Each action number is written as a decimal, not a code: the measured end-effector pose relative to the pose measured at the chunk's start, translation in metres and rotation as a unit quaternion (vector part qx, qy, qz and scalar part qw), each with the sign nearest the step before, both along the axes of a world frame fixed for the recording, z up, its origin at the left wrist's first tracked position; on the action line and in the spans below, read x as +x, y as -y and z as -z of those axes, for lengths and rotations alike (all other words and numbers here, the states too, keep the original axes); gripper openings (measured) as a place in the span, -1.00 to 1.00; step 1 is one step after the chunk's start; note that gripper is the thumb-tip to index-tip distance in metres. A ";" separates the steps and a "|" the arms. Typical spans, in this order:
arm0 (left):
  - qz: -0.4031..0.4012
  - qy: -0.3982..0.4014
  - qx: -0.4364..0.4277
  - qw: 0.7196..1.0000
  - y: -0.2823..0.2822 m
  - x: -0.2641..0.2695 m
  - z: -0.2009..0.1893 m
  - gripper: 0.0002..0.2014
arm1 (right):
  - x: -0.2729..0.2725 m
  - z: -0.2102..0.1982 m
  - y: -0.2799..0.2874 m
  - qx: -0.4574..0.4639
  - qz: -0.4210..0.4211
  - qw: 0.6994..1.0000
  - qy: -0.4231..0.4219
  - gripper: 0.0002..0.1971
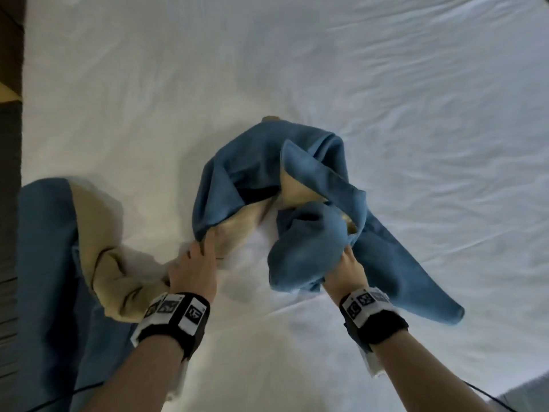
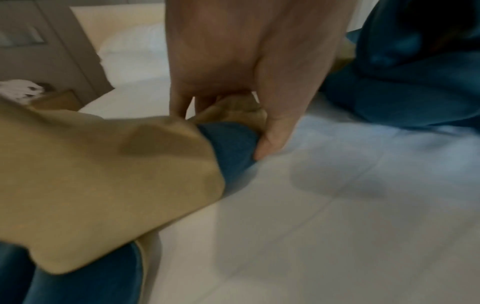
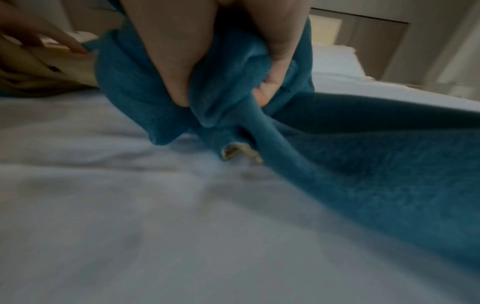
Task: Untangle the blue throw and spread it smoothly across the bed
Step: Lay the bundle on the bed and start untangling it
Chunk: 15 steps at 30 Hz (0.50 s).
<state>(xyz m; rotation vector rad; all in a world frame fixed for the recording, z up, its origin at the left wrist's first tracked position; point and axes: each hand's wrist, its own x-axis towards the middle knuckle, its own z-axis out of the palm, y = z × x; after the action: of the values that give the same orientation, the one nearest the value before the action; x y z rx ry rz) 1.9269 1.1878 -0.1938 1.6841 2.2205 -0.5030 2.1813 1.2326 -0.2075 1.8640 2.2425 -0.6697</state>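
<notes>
The blue throw [image 1: 261, 162], tan on its underside, lies twisted in a loop on the white bed sheet [image 1: 356, 84]. One end trails off the bed's left side and another blue tail runs toward the lower right. My left hand [image 1: 196, 263] pinches a twisted blue and tan fold [image 2: 228, 139] low on the loop's left. My right hand [image 1: 347, 263] grips a bunched blue wad [image 3: 223, 86] just above the sheet. A small tan tag [image 3: 241, 153] pokes out under that wad. Most of my right hand's fingers are hidden in cloth.
A dark wall or headboard panel [image 1: 10, 144] borders the bed on the left. Grey floor [image 1: 528, 394] shows at the lower right corner. A white pillow [image 2: 135, 45] lies farther up the bed. Wrinkled sheet stretches beyond the throw.
</notes>
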 end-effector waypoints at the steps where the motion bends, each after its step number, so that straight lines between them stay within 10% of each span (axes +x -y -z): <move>1: -0.011 0.008 -0.014 1.000 -0.007 0.003 -0.005 -0.35 | 0.012 -0.006 -0.013 0.005 -0.028 1.000 0.004 -0.44; 5: -0.108 0.100 -0.018 0.989 -0.037 0.016 -0.038 -0.56 | 0.079 -0.056 -0.083 0.067 -0.098 0.993 0.026 -0.48; 11: -0.145 0.162 0.037 0.975 -0.074 0.061 -0.078 -0.72 | 0.211 -0.124 -0.174 0.155 0.038 0.979 0.123 -0.48; 15: -0.090 0.172 -0.140 0.971 -0.085 0.093 -0.074 -0.67 | 0.232 -0.115 -0.178 0.054 0.077 0.960 0.262 -0.32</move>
<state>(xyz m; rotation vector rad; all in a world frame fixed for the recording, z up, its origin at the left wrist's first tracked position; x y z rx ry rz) 2.0202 1.2732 -0.1195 1.3000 1.9241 -0.4197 2.4131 1.4104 -0.0926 1.9864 1.8349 -0.0468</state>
